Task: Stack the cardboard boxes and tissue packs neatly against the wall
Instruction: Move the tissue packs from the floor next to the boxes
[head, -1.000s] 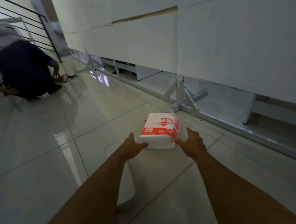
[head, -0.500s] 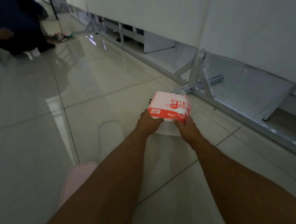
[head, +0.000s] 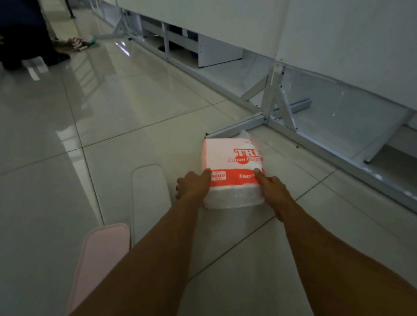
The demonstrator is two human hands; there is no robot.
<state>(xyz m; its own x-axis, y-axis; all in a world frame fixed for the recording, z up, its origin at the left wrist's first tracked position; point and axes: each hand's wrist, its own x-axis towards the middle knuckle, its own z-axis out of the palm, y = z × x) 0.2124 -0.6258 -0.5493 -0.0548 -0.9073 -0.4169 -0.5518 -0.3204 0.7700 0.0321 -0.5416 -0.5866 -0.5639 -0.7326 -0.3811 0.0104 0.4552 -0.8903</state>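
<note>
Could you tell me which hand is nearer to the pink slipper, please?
Left. The left hand grips the left edge of the tissue pack, on the side of the pink slipper; the right hand holds its right edge, farther away.

Between left hand (head: 193, 186) and right hand (head: 275, 194), tissue pack (head: 231, 159) on the floor (head: 132, 109), frame foot (head: 238, 126) just behind.

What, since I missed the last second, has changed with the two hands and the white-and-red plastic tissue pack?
The left hand and right hand, open beside it a second ago, closed in and now grip the near corners of the white-and-red plastic tissue pack. The pack stays by the white metal frame foot; whether it has left the glossy tiled floor is unclear.
</note>
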